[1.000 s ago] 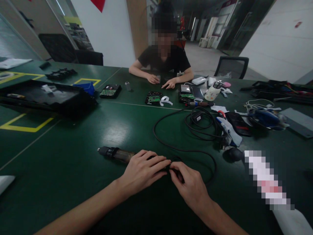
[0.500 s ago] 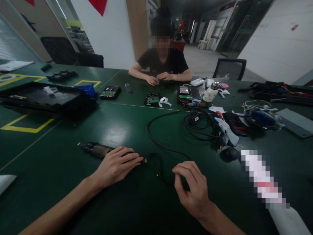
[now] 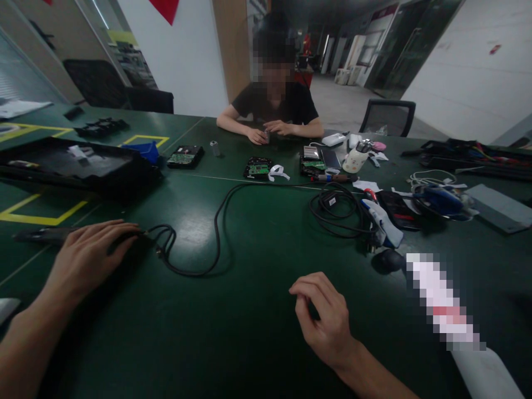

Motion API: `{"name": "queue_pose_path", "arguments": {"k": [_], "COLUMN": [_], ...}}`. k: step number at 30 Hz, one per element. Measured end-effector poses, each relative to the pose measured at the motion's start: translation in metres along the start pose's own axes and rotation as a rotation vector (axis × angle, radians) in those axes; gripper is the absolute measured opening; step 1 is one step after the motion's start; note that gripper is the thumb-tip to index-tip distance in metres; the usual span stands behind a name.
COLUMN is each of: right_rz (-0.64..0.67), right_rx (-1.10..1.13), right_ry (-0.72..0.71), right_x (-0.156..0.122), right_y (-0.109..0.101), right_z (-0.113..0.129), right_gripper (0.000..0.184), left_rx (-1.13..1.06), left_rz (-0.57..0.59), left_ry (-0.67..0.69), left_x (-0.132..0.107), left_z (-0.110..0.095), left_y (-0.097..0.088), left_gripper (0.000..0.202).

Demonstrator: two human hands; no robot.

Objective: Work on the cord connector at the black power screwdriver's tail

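My left hand [image 3: 93, 252] lies over the rear part of a dark electric screwdriver [image 3: 41, 235] at the left of the table, its fingers closed round the body. The tool lies flat with its tip pointing left. From its tail a black cord [image 3: 216, 235] leaves past my fingertips, bends over the table and runs right to a coil. My right hand [image 3: 324, 310] rests low, right of the middle, fingers curled and thumb near the index tip in a pinch. Whether anything small is between those fingertips I cannot make out.
A person [image 3: 272, 105] sits across the table, both hands round a small object. Black units with green circuit boards [image 3: 258, 169] stand midway. A large black tray [image 3: 62, 160] is at left. At right lie a coiled cable [image 3: 332, 208], a cup of tools [image 3: 354, 160] and a blue-white glove [image 3: 384, 224].
My left hand has moved the electric screwdriver left, away from the middle of the table. Its cord has been drawn along after it. My right hand has stayed almost in place.
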State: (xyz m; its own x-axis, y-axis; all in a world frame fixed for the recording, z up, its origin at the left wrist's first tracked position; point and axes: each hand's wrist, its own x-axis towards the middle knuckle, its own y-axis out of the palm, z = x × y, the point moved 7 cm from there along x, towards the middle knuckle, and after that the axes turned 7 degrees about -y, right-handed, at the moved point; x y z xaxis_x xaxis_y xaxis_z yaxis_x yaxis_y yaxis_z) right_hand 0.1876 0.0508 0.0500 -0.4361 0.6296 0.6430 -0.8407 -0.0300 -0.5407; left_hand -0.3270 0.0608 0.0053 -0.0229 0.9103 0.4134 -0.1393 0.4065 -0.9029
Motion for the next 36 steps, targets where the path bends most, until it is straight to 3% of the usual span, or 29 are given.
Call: {"name": "queue_pose_path", "arguments": {"k": [3, 7, 14, 17, 21, 24, 27, 30, 34, 36], "right_rz": [0.001, 0.007, 0.048, 0.055, 0.046, 0.06, 0.042, 0.048, 0.181, 0.266], "right_rx": [0.003, 0.003, -0.011, -0.044, -0.084, -0.088, -0.119, -0.204, -0.278, -0.282], "right_ry": [0.002, 0.001, -0.012, -0.033, -0.14, -0.227, -0.225, -0.152, -0.098, -0.112], "right_x": [-0.001, -0.001, -0.001, 0.0, -0.001, -0.003, -0.005, -0.004, -0.002, -0.001], "right_y": [0.0, 0.002, 0.008, 0.009, 0.006, 0.002, -0.001, 0.001, 0.015, 0.025], "right_z": [-0.001, -0.001, 0.0, 0.003, 0.016, 0.026, 0.027, 0.021, 0.019, 0.021], "right_gripper": [0.021, 0.021, 0.021, 0.02, 0.024, 0.042, 0.057, 0.052, 0.031, 0.028], "left_rx": [0.03, -0.016, -0.179, -0.278, -0.367, -0.503, -0.662, -0.765, -0.851, -0.856], "left_rz": [0.02, 0.062, 0.148, 0.183, 0.186, 0.209, 0.23, 0.171, -0.064, -0.12], "left_ry": [-0.029, 0.002, 0.033, 0.107, 0.127, 0.275, 0.487, 0.616, 0.647, 0.559], "left_x": [-0.001, 0.002, 0.006, 0.003, -0.004, -0.011, -0.017, -0.023, -0.028, -0.025], "left_z": [-0.006, -0.036, -0.098, -0.148, -0.238, -0.314, -0.361, -0.363, -0.319, -0.29], "left_y": [0.002, 0.004, -0.01, -0.017, -0.028, -0.044, -0.068, -0.087, -0.095, -0.088], "left_gripper": [0.043, 0.05, 0.045, 0.042, 0.037, 0.058, 0.08, 0.08, 0.065, 0.066]}}
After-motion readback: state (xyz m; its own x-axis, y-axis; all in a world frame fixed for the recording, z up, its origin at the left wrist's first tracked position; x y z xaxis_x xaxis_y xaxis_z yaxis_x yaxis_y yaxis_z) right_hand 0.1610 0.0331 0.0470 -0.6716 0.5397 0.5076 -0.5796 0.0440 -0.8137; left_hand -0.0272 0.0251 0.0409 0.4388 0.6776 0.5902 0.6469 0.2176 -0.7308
